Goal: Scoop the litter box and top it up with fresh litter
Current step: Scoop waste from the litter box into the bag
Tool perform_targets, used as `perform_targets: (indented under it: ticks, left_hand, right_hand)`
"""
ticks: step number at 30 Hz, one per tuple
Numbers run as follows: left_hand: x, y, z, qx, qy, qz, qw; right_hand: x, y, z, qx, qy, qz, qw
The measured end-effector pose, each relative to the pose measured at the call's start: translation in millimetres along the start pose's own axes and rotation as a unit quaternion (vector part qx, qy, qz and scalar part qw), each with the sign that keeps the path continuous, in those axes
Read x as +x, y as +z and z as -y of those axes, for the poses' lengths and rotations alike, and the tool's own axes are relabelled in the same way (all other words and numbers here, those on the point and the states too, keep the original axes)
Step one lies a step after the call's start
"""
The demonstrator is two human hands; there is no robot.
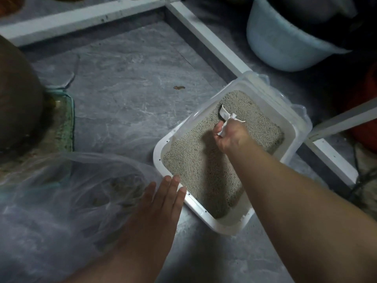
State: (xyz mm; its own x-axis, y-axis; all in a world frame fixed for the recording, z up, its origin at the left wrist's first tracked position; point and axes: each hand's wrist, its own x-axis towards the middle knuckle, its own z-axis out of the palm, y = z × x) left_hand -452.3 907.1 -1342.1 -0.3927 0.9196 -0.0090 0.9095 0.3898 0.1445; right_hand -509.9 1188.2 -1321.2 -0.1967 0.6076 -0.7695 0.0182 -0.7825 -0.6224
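Note:
A white litter box [201, 213] sits on the grey floor at centre right, filled with beige litter [206, 168]. My right hand [229, 135] reaches over the box and is shut on a white scoop [225, 115], whose blade digs into the litter near the far end. My left hand [163, 199] lies flat with fingers apart on the near left rim of the box, holding nothing. A clear plastic bag [67, 193] with some dark clumps inside lies on the floor just left of that hand.
A pale blue basin [285, 43] stands at the back right. White frame bars [206, 37] run along the floor behind and right of the box. A brown rounded object [18, 94] and a greenish glass tray [63, 123] are at left.

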Motion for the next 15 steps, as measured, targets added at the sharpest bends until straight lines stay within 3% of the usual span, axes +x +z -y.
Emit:
perform_targets:
  ticks: [8, 15]
  left_hand:
    - [1.3, 10.3, 1.7, -0.005, -0.005, -0.027, 1.000]
    - [1.6, 24.0, 5.4, 0.019, -0.012, -0.032, 0.999]
  right_hand:
    - [17.4, -14.1, -12.0, -0.087, -0.058, -0.012, 0.994]
    - [20.1, -27.6, -26.5, -0.079, -0.102, 0.006, 0.992]
